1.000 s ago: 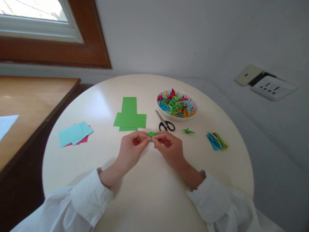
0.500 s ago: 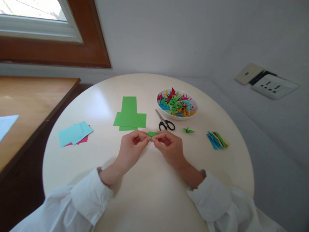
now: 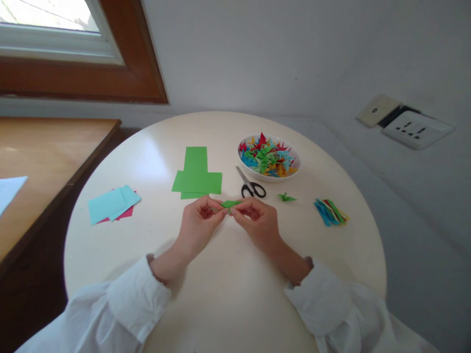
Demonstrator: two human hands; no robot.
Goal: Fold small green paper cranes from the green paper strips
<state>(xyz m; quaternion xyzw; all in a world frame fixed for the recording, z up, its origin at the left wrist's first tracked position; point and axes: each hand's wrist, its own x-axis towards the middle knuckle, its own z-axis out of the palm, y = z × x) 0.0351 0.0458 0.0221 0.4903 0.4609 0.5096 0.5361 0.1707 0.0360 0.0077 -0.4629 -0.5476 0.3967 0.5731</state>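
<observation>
My left hand [image 3: 198, 220] and right hand [image 3: 260, 220] nearly meet over the table [image 3: 228, 299], arms slanting inward from white sleeves [image 3: 140, 296]. With thumbs and forefingers I pinch a small folded green paper [image 3: 230, 204] from both sides; it sits between my fingertips, nearer me than the scissors [image 3: 251, 186].

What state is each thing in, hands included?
Folded green paper: pinched at both ends
Left hand: pinching its left end
Right hand: pinching its right end
Scissors: lying down, blades apparently shut
Bowl: filled with folded paper pieces
Green crane: folded, lying loose
Green sheets: flat, overlapping
Light-blue sheets: flat, atop red paper
Coloured strips: piled together
</observation>
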